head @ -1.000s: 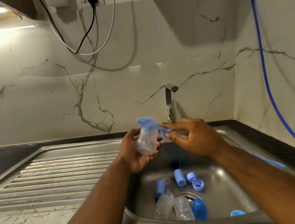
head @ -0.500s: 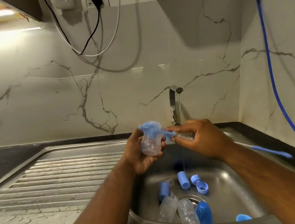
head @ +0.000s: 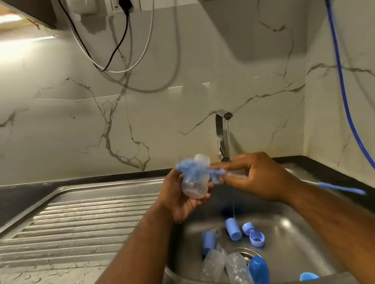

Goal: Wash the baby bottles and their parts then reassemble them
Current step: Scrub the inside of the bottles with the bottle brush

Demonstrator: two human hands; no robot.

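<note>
- The left hand [head: 178, 201] grips a clear baby bottle [head: 195, 186] above the left edge of the sink basin [head: 303, 233]. Its fingers curl round the lower body, and the bottle stands roughly upright.
- The right hand [head: 257, 178] pinches a bottle brush [head: 234, 174] between thumb and fingers. The blue tail of the handle sticks out behind the wrist, to the right.
- The blue brush head [head: 192, 168] lies across the upper part of the bottle. It is blurred, so whether it is inside the mouth or against the outside cannot be told.
- A thin stream of water [head: 234, 196] falls from the tap [head: 222, 136] just behind the right hand.
- On the basin floor lie two blue cylindrical caps [head: 233, 229], a blue screw ring [head: 257, 238] and a smaller blue piece [head: 247, 227].
- Nearer the camera, two clear bottles [head: 215, 264] lie side by side over the drain, with a dark blue domed cap [head: 259, 270] just to their right.
- Another blue part [head: 308, 276] shows at the near right edge of the basin.
- The ribbed drainboard [head: 75, 219] to the left is wet with droplets.
- A blue hose [head: 342, 83] hangs down the right wall.
</note>
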